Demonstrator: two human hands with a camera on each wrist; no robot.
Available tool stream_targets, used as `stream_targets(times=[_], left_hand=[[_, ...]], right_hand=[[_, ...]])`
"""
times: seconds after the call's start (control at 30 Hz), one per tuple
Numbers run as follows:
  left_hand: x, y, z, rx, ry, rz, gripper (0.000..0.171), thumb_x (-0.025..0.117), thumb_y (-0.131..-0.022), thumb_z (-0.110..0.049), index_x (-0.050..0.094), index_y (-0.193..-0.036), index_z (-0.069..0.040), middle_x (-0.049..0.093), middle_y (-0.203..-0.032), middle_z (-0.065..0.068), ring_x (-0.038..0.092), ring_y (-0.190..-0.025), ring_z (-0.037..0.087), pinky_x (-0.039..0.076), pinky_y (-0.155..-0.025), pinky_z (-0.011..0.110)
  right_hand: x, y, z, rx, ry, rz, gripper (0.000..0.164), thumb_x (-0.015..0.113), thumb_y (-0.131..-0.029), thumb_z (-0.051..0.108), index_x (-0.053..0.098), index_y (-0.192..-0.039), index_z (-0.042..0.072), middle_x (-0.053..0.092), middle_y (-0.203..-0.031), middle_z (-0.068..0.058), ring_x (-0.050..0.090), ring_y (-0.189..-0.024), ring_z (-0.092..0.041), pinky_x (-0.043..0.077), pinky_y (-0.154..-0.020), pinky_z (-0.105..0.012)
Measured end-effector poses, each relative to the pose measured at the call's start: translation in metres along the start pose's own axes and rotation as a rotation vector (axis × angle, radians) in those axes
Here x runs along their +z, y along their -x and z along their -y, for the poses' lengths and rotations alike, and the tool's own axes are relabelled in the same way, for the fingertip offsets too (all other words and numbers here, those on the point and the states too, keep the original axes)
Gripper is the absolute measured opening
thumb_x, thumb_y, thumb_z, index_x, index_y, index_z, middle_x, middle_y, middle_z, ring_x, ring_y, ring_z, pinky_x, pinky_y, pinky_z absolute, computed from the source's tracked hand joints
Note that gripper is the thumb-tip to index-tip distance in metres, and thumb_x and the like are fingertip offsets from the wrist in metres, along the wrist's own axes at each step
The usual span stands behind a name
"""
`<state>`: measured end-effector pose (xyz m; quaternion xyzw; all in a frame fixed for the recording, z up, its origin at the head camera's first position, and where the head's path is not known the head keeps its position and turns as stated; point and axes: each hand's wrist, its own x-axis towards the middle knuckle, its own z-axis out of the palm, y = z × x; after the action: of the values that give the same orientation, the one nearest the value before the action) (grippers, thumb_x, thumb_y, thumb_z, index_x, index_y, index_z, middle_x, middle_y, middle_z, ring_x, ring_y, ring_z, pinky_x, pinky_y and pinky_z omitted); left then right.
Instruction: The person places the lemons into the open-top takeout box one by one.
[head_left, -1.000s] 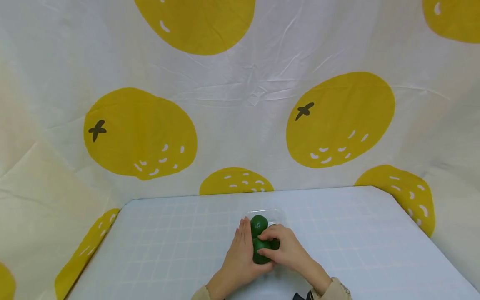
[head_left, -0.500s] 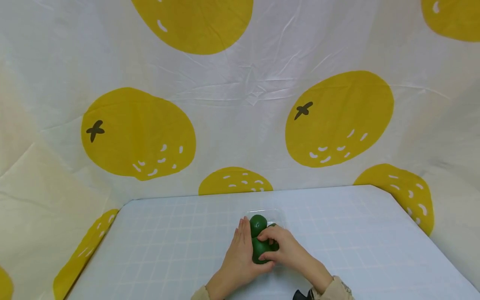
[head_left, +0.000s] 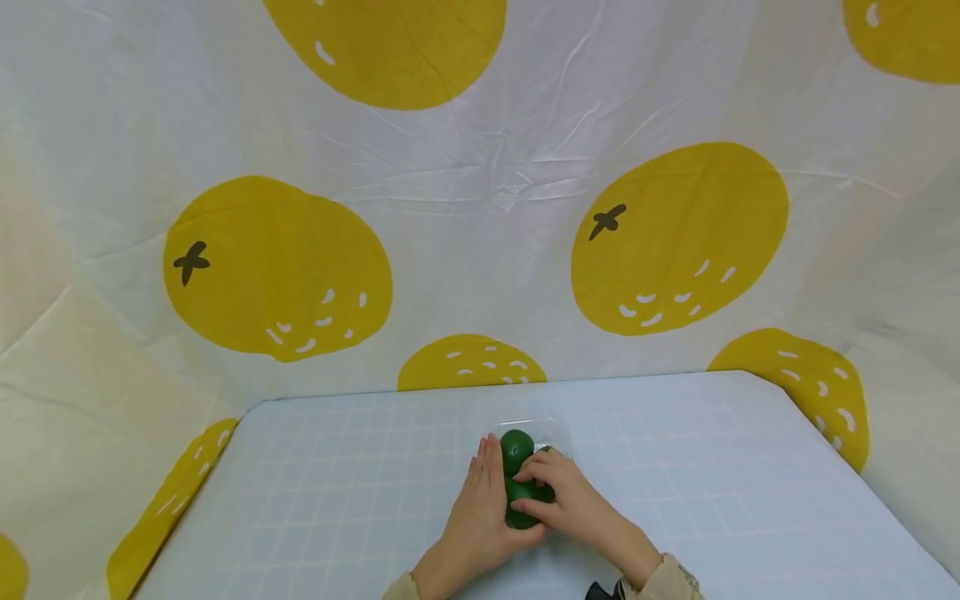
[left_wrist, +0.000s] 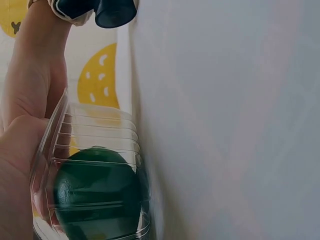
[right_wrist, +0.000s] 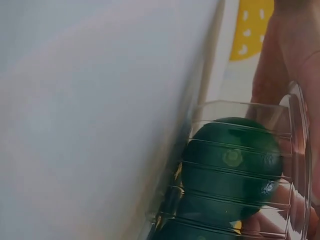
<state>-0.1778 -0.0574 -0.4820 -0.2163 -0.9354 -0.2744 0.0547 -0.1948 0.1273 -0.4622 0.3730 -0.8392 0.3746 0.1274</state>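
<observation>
A clear plastic box point(head_left: 553, 427) with ridged walls stands on the table and holds several smooth, green, round fruits. One fruit point(head_left: 517, 451) sits at the back left, another point(head_left: 521, 490) at the front left, and a third point(head_left: 547, 493) shows partly at the right. My left hand point(head_left: 480, 518) lies along the box's left side with fingers straight and thumb stretched across the front. My right hand point(head_left: 573, 498) reaches in from the right, thumb and curled fingers gripping the front-left fruit. The left wrist view shows a green fruit point(left_wrist: 97, 192) through the wall; the right wrist view does too point(right_wrist: 232, 167).
A pale table point(head_left: 360, 483) with a faint grid surrounds the box. Behind it hangs a white curtain point(head_left: 480, 250) printed with yellow fruit. A dark object point(head_left: 600, 591) is at the right sleeve point(head_left: 667, 582).
My right thumb and fingers shift slightly over the front-left fruit. My left hand and the box stay in place.
</observation>
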Motion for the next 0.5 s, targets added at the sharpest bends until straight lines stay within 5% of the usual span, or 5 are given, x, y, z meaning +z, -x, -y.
stream_targets(times=[0.33, 0.5], left_hand=[[0.001, 0.000, 0.001, 0.035, -0.051, -0.023, 0.121, 0.054, -0.081, -0.079, 0.013, -0.155, 0.007, 0.009, -0.163, 0.024, 0.009, -0.151, 0.035, 0.022, -0.117, 0.054], [-0.003, 0.000, 0.006, 0.045, -0.027, -0.014, 0.106, 0.050, -0.088, -0.074, 0.022, -0.155, 0.003, 0.009, -0.163, 0.021, 0.007, -0.150, 0.038, 0.020, -0.117, 0.057]], right_hand=[[-0.011, -0.005, 0.003, -0.007, -0.100, 0.004, 0.014, 0.073, -0.091, 0.014, 0.072, -0.102, 0.007, 0.067, -0.097, -0.003, 0.058, -0.079, -0.009, 0.054, -0.066, -0.027], [-0.027, -0.004, 0.002, -0.049, -0.082, -0.087, 0.014, 0.074, -0.089, 0.009, 0.072, -0.103, 0.011, 0.068, -0.098, 0.000, 0.058, -0.079, -0.004, 0.055, -0.065, -0.028]])
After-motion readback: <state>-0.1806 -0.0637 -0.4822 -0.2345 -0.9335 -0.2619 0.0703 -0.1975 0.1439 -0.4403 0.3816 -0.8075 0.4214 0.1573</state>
